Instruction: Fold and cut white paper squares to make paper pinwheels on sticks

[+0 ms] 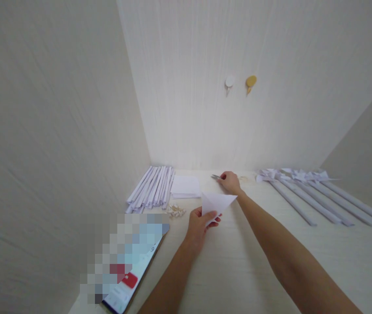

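My left hand pinches a folded white sheet of paper between thumb and fingers; the paper has a pointed, triangular shape and is held up off the table. Farther back, my right hand is closed on a pair of small scissors, their blades pointing left; its handles are hidden by the fingers. A stack of white paper squares lies to the left of the scissors. Short cotton swab pieces sit in a little pile left of my left hand.
Rolled paper sticks are heaped at the back left. Several paper pinwheels on sticks lie at the right. A phone, partly pixelated, rests at front left. Two hooks, white and yellow, are on the back wall.
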Tool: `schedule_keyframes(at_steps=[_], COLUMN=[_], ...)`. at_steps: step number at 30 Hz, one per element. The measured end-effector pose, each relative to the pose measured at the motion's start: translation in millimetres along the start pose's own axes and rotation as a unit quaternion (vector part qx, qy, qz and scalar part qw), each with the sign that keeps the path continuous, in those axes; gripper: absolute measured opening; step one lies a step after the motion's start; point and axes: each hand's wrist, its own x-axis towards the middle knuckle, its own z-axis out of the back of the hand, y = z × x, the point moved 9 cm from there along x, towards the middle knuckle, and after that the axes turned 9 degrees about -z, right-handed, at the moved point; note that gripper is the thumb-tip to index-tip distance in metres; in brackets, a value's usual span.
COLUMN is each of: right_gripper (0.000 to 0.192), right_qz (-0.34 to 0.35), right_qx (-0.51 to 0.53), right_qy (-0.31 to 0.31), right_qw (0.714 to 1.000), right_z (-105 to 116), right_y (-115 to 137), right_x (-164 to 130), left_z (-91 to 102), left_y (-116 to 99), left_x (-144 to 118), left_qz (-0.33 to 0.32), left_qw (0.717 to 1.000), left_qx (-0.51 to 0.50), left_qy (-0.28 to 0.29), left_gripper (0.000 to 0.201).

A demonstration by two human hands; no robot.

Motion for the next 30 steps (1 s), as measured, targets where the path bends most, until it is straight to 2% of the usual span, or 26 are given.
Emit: schedule_keyframes(at_steps=[11, 30], right_gripper=[0.012, 0.011], right_qz=[-0.047, -0.044], right_qx=[0.055, 0.101], right_qy=[-0.008, -0.02], right_qw=[0.997, 0.994], right_z=[-10.7, -9.6], right_y=[-14.7, -16.9], right_x=[2.4, 0.7], left_z=[0.5, -0.5], left_y=[1.3, -0.2], left_x=[1.3, -0.1], left_qz=[0.004, 0.002], left_qw=[1.0, 1.0], left_qx=[-0.013, 0.0], left_qy=[-0.007, -0.003], left_gripper=[0.022, 0.02])
